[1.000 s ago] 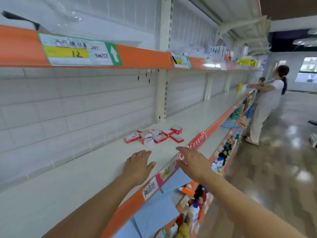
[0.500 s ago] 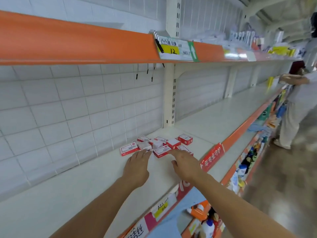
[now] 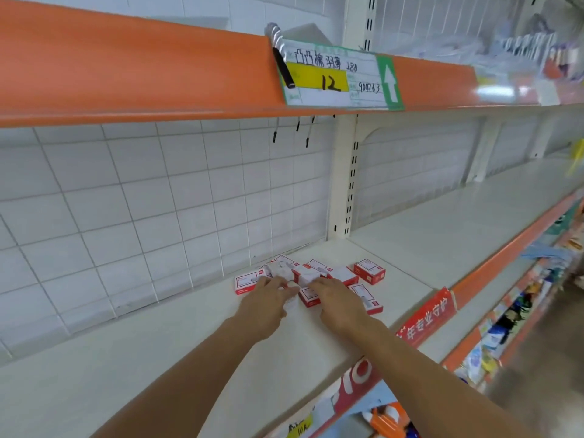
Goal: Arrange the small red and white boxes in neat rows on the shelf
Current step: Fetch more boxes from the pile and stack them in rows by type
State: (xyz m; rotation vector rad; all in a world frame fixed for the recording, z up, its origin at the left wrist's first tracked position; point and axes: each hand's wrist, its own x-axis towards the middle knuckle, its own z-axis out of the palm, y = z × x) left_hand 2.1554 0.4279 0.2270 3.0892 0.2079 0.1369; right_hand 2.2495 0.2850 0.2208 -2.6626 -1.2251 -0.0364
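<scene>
I see my left hand (image 3: 268,295) and right hand (image 3: 331,295) resting on the loose cluster of small red and white boxes (image 3: 368,270) on the shelf (image 3: 158,358), though whether either hand grips one I cannot tell.

Small glossy cardboard-looking boxes (image 3: 369,271) lie on a smooth matt shelf (image 3: 410,241) backed by white wire grid (image 3: 158,191)

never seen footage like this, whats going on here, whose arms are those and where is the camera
The camera sits on a person's head, looking forward and down, so the two bare arms are that person's own. This is a shop shelf with an orange edge. A loose cluster of small red and white boxes lies on it, not yet in rows. The left hand and right hand are both at the boxes; the blur hides whether either grips one. Above hangs a handwritten price tag reading 12.
</scene>
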